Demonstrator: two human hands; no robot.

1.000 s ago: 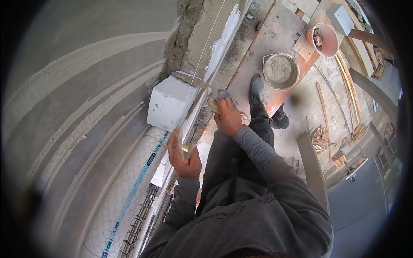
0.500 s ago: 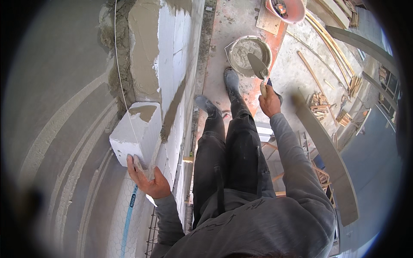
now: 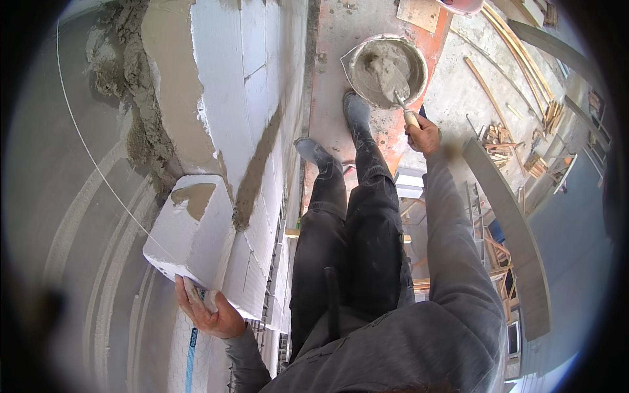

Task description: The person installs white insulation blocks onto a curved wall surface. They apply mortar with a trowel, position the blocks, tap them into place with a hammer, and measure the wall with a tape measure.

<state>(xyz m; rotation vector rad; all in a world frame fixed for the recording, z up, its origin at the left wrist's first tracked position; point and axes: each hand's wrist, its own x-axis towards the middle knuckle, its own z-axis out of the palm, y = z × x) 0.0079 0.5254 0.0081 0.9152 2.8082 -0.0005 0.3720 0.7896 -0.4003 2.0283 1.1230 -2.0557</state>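
My right hand (image 3: 424, 136) is closed round the wooden handle of a trowel (image 3: 393, 84). Grey mortar covers the trowel's blade, which lies in the wet mortar of a round bucket (image 3: 354, 84). On the left, my left hand (image 3: 213, 318) is at the near end of a white block (image 3: 200, 239), fingertips by its lower edge. A pale, flat piece (image 3: 200, 295) shows between its thumb and fingers; its kind is unclear. The block sits on the wall line with a patch of mortar (image 3: 196, 198) on top. A thin string (image 3: 98, 169) runs down to the block.
The white block wall (image 3: 246, 85) stands to my left, with rough mortar (image 3: 141, 92) along its far side. My boots (image 3: 357, 114) are on a stained platform (image 3: 334, 39). Planks (image 3: 514, 59) and wood scraps (image 3: 498, 147) lie at right, beyond a curved grey bar (image 3: 511, 242).
The trowel has gone from above the bucket's near rim down into the mortar, and its blade is now coated. My left hand stays by the block. The whole view has shifted.
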